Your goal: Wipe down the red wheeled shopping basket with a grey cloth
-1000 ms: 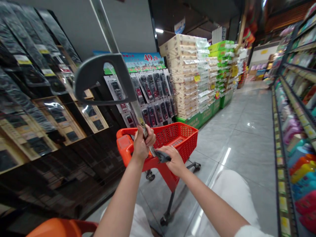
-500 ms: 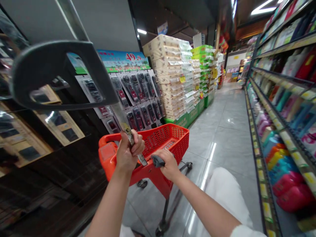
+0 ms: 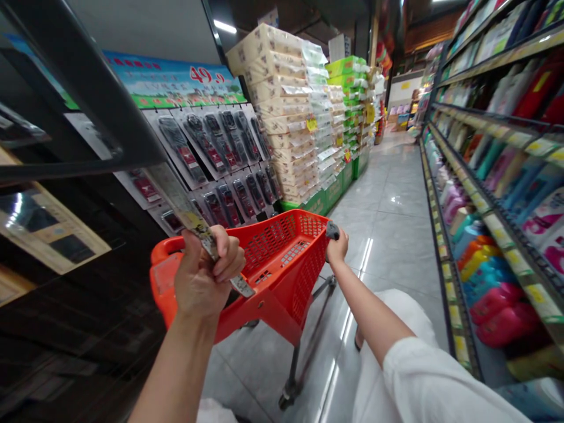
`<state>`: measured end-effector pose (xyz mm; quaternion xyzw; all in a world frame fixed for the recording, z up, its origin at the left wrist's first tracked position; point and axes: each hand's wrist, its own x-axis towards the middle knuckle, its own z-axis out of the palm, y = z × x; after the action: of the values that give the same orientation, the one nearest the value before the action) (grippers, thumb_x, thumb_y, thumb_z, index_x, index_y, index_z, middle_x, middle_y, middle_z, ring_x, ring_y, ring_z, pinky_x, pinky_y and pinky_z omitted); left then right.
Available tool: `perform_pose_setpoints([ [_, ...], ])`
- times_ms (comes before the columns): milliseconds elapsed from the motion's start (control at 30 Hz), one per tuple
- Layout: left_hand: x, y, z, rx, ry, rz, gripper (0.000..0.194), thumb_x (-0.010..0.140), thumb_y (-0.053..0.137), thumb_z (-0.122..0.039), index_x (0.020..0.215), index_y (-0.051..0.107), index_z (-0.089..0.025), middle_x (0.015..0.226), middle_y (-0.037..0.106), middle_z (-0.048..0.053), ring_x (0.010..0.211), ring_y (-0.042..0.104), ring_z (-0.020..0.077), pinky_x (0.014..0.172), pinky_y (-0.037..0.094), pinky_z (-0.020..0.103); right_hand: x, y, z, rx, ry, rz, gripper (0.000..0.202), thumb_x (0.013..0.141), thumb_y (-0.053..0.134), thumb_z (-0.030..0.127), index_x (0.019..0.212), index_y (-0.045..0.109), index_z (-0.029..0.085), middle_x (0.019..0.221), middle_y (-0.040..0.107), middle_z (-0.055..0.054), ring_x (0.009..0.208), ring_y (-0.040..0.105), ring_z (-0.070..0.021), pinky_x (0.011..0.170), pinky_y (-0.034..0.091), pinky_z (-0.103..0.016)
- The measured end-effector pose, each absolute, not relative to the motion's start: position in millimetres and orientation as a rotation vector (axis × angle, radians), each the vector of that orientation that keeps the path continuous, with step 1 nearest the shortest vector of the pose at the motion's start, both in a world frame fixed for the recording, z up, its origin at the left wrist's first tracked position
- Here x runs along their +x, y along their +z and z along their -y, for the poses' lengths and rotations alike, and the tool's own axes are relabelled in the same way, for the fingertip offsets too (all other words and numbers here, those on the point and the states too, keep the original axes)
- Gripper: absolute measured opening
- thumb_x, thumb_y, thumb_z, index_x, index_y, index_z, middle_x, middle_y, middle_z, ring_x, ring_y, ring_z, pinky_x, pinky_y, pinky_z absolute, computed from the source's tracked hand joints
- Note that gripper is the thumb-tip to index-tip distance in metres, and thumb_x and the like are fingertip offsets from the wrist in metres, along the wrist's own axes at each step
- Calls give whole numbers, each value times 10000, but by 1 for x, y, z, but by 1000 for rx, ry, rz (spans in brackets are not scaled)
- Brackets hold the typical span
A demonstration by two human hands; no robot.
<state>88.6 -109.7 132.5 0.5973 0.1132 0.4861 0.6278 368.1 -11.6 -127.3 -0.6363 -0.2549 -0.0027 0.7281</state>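
Note:
My left hand [image 3: 207,270] is closed around a long, flat, worn metal bar [image 3: 176,200] with yellowish marks. The bar slants up to the left toward a big dark grey looped handle [image 3: 97,88], partly cut off by the frame. Its lower end lies over the near rim of an orange plastic shopping cart [image 3: 273,299], whose basket holds nothing I can see. My right hand [image 3: 338,245] is closed at the cart's far right corner. A small bunched dark grey thing [image 3: 332,230], perhaps cloth, sticks out of it against the rim.
Packaged dark goods [image 3: 215,141] hang under a blue price sign [image 3: 176,82] on the left. Stacked beige packs [image 3: 282,106] stand beyond the cart. Shelves of colourful bottles [image 3: 489,276] line the right, along a shiny tiled floor [image 3: 392,235].
My right hand has moved with the dark grey thing from the cart's near rim to its far right corner. The left hand still holds the bar; the looped handle has shifted up and left.

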Motion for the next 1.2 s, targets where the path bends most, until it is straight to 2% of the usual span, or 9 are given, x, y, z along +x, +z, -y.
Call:
perform_pose_setpoints([
  [67, 93, 133, 109, 1361, 1107, -265, 516, 851, 535, -645, 622, 499, -184, 437, 255, -74, 359, 180, 52, 366, 190, 179, 357, -137, 15, -1428, -5, 455, 457, 698, 425, 150, 1076, 680, 142, 1132, 659, -145, 1088, 594, -235, 1022, 435, -414],
  [200, 99, 132, 110, 1342, 1108, -273, 521, 871, 511, -636, 621, 495, -179, 437, 257, -73, 361, 193, 50, 370, 209, 174, 332, -146, 32, -1343, 37, 689, 445, 698, 407, 127, 1048, 681, 134, 1097, 679, -124, 1071, 603, -225, 1012, 440, -395],
  [533, 95, 131, 122, 1363, 1094, -236, 518, 829, 571, -645, 622, 494, -178, 443, 266, -75, 360, 194, 48, 358, 186, 185, 273, -124, 100, -1190, -33, 1109, 483, 681, 452, 52, 1059, 693, 229, 1101, 698, -50, 1078, 607, -221, 995, 451, -413],
  [767, 95, 131, 105, 1370, 1060, -192, 511, 837, 571, -630, 620, 485, -176, 443, 257, -74, 360, 184, 49, 360, 178, 189, 249, -97, 96, -1247, 16, 982, 453, 647, 422, 35, 968, 697, 197, 1020, 702, -74, 1014, 615, -230, 953, 467, -417],
  [933, 95, 133, 82, 1369, 1041, -179, 513, 848, 558, -626, 619, 468, -176, 452, 269, -72, 356, 195, 48, 359, 186, 185, 219, -81, 104, -1067, 57, 1265, 533, 647, 455, 33, 1083, 684, 236, 1095, 699, -41, 1045, 611, -215, 960, 462, -382],
  [1100, 94, 134, 61, 1349, 1026, -197, 518, 858, 541, -625, 610, 451, -179, 449, 273, -71, 351, 203, 49, 356, 187, 181, 219, -76, 89, -1201, 76, 1156, 522, 639, 429, 21, 1035, 702, 226, 1089, 713, -46, 1049, 615, -218, 957, 459, -389],
  [1200, 94, 134, 54, 1315, 1024, -221, 519, 869, 527, -620, 606, 434, -183, 450, 278, -69, 348, 213, 52, 353, 195, 181, 215, -73, 83, -1103, 97, 1259, 552, 637, 444, 20, 1074, 696, 243, 1117, 713, -28, 1063, 613, -206, 969, 458, -378],
])
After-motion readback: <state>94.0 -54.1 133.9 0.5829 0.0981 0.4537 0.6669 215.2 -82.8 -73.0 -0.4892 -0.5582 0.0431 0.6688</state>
